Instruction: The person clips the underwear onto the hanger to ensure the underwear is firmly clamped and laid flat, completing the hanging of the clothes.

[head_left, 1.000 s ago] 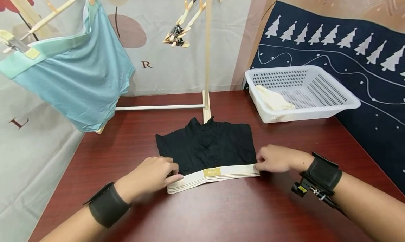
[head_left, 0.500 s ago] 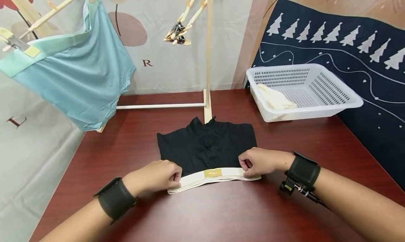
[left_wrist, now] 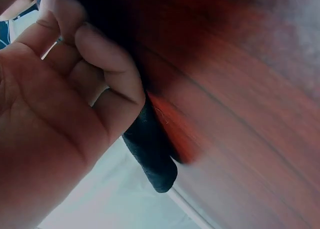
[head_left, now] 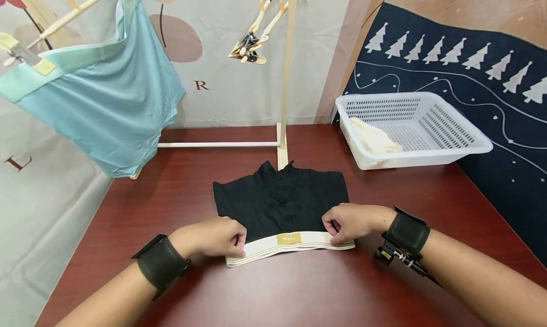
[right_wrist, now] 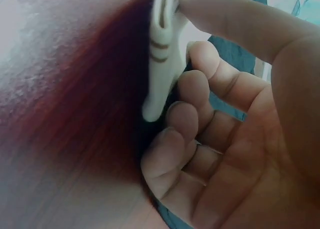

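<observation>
A pair of black boxer briefs (head_left: 282, 199) lies flat on the table, its white waistband (head_left: 273, 244) towards me and a gold label (head_left: 288, 238) at the middle. My left hand (head_left: 213, 236) pinches the waistband near its left end. Near the right end, my right hand (head_left: 352, 222) pinches it too. In the right wrist view, the thumb touches the layered waistband (right_wrist: 161, 54) while the curled fingers (right_wrist: 165, 154) lie against the black cloth. The left wrist view shows my left hand (left_wrist: 60, 99) with curled fingers beside a black leg of the briefs (left_wrist: 152, 154); its thumb tip is hidden.
Blue underpants (head_left: 102, 94) hang clipped to a wooden hanger (head_left: 70, 18) at the left. Bare clip hangers (head_left: 256, 37) dangle by a wooden post (head_left: 287, 80). At the back right stands a white basket (head_left: 427, 151) with a cream cloth (head_left: 373, 136) inside.
My right hand has slid left along the waistband from its right corner. My left hand's thumb has bent down onto the waistband. The briefs have stayed nearly in place.
</observation>
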Motion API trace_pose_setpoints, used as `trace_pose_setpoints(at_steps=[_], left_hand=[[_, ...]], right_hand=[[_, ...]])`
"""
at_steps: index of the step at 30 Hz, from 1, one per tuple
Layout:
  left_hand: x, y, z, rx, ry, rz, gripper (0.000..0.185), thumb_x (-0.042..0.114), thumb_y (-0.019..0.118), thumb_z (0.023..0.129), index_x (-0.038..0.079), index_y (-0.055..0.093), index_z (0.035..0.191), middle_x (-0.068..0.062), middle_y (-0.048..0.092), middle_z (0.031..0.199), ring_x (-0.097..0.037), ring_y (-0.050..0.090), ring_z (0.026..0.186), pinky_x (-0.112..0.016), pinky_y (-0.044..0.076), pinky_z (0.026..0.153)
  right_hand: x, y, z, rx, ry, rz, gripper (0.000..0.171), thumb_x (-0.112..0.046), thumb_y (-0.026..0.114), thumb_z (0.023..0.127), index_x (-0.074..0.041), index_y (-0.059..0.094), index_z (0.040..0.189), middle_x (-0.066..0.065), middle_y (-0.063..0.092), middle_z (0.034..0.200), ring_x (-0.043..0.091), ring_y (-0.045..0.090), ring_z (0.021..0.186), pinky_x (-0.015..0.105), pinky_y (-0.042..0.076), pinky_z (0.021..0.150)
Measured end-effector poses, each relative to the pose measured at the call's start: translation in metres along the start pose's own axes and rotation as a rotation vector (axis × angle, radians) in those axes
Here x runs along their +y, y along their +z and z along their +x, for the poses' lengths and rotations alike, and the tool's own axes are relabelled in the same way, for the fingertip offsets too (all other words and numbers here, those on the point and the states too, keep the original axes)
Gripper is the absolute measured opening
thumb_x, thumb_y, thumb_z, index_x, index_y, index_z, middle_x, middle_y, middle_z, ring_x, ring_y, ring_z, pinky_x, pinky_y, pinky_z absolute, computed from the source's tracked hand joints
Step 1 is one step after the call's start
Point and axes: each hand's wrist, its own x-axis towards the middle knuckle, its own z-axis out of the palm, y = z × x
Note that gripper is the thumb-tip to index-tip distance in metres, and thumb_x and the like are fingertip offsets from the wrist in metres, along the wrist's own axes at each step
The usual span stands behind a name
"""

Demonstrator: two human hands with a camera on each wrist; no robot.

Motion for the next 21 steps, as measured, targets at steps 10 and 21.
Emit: trace_pose_setpoints(at_steps=[10, 21], left_hand=[[0.0057, -0.0007, -0.0029, -0.013, -0.013, -0.036, 0.025, 0.023, 0.076, 0.086, 0.023, 0.059, 0.068, 0.013, 0.044, 0.056, -0.002, 0.041, 0.050, -0.020, 0.034, 0.052], [0.0051, -0.0074, 0.0037, 0.014, 0.047, -0.013, 0.024, 0.021, 0.073, 0.088, 0.023, 0.059, 0.069, 0.014, 0.045, 0.058, -0.001, 0.041, 0.051, -0.019, 0.035, 0.054]], right_hand=[[-0.0078, -0.0012, 0.0030, -0.049, 0.036, -0.051, 0.027, -0.017, 0.079, 0.080, -0.020, 0.054, 0.068, -0.011, 0.051, 0.064, 0.003, 0.045, 0.058, 0.021, 0.036, 0.057], [-0.0082, -0.0042, 0.0009, -0.052, 0.049, -0.047, 0.028, -0.017, 0.080, 0.081, -0.020, 0.055, 0.068, -0.011, 0.051, 0.064, 0.003, 0.045, 0.058, 0.021, 0.037, 0.057]])
